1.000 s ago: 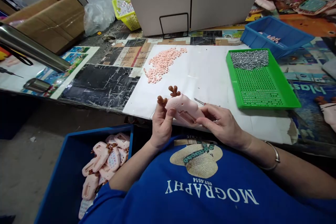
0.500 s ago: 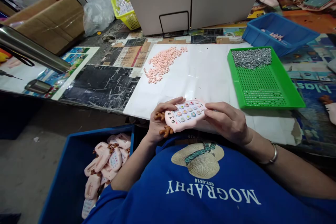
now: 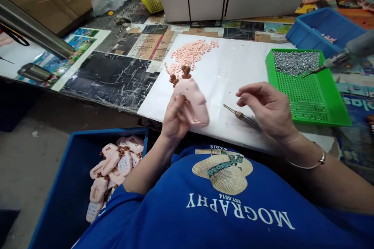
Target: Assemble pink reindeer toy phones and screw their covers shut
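My left hand (image 3: pixel 175 120) is gripping 1 pink toy (image 3: pixel 194 99) over the white sheet (image 3: pixel 233 58); my right hand (image 3: pixel 270 111), loosely open, is hovering near the tool (image 3: pixel 239 114). Gripping the toy's body is probably helping steadiness.

Gripping with left hand (image 3: pixel 176 116), well left of the green tray (image 3: pixel 334 101); poised just beside it with right hand (image 3: pixel 267 111) loosely curled.

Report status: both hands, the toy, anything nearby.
Left hand gripping pink toy, antlers pointing away. Right hand off it, half-curled. Slim tool on white sheet, partly hidden by right hand.
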`<action>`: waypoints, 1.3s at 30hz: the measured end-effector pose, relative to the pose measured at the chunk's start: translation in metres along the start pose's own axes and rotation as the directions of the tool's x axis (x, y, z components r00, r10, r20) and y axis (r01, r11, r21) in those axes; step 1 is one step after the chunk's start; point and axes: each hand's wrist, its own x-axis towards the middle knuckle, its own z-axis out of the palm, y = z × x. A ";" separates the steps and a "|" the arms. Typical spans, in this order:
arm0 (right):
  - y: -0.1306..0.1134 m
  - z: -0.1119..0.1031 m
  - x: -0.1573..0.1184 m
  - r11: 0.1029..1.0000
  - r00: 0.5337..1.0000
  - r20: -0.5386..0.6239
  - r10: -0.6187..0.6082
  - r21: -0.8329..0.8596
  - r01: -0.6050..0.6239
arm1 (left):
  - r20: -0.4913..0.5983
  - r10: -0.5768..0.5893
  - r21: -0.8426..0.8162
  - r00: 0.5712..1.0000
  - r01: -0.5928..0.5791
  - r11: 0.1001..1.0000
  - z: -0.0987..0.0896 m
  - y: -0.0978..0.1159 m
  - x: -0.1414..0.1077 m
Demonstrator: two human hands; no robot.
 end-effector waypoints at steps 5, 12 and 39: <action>0.021 -0.009 0.023 0.838 0.980 0.161 -0.115 -0.514 0.183 | -0.068 -0.097 -0.086 0.993 0.091 0.992 -0.008 0.008 0.009; 0.038 0.023 0.060 0.679 0.952 0.239 0.192 -0.732 0.047 | 0.047 -0.211 -0.177 0.976 0.216 0.960 0.017 0.003 0.011; -0.007 -0.014 -0.022 0.991 0.991 0.089 -0.102 -0.076 0.108 | 0.312 -0.299 0.024 0.902 0.307 0.951 0.043 -0.023 -0.020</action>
